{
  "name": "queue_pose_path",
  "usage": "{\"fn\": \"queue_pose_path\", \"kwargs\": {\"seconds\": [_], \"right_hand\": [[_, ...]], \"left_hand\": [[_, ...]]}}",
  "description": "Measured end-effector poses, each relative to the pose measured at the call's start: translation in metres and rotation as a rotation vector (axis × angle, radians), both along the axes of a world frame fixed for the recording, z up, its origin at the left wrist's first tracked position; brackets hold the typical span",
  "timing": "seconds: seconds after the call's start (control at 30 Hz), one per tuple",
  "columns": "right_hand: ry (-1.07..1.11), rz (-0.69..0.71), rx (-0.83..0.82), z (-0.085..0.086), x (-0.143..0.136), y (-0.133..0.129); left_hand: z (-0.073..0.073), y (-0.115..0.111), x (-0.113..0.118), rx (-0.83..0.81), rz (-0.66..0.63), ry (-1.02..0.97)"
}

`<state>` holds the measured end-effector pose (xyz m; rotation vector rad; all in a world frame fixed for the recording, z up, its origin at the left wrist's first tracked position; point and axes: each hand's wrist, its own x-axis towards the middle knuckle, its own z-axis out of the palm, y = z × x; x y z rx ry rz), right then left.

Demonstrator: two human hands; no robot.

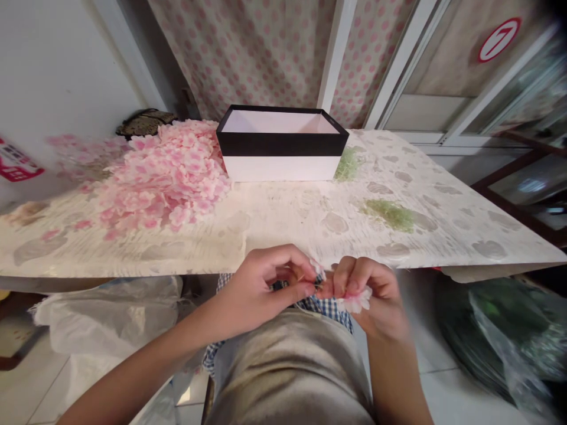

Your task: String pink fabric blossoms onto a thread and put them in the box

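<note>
- Pinching a small whitish petal piece (317, 269): left hand (261, 290)
- Holding a ruffled pale-pink flower (357, 301): right hand (378, 289)
- Lying on the white patterned desk (283, 215): pink blossom heap (163, 180)

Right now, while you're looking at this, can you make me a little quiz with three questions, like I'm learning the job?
1. True or false: the black-and-white box on the table has its top covered by a lid.
2. Choose one. In the picture, the big heap of pink flowers lies:
A) inside the box
B) to the left of the box
C) to the right of the box
3. Look at the person's hands. What shows just below the fingers of the right hand?

Key:
1. False; the top is open.
2. B.
3. A pale pink flower.
</note>
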<state>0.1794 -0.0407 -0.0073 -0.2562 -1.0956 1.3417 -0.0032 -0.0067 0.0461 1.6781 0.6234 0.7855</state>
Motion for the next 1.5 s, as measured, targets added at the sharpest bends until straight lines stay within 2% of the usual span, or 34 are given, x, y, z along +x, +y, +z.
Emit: {"fn": "queue_pose_path", "kwargs": {"seconds": [0.13,0.27,0.33,0.53,0.73,0.93,1.37,1.5], "right_hand": [[-0.046,-0.009,-0.005,0.0,0.001,0.0],[-0.096,0.0,0.035,0.0,0.002,0.0],[-0.114,-0.002,0.066,0.0,0.002,0.0],[-0.147,-0.049,0.1,0.005,0.005,-0.002],[-0.413,-0.124,0.09,0.015,0.016,-0.012],[-0.586,-0.229,0.142,0.019,0.014,-0.018],[-0.606,-0.242,0.18,0.018,0.012,-0.017],[-0.609,-0.216,0.2,0.018,0.011,-0.018]], "left_hand": [[0.003,-0.001,0.0,0.2,-0.025,0.161],[0.005,-0.002,-0.001,0.477,-0.021,0.218],[0.006,-0.003,-0.002,0.543,-0.035,0.239],[0.006,-0.002,-0.004,0.49,-0.076,0.221],[0.007,-0.002,-0.002,0.384,-0.069,0.194],[0.008,-0.007,-0.001,0.367,-0.073,0.176],[0.009,-0.012,0.0,0.433,-0.069,0.179],[0.01,-0.016,0.0,0.45,-0.104,0.182]]}}
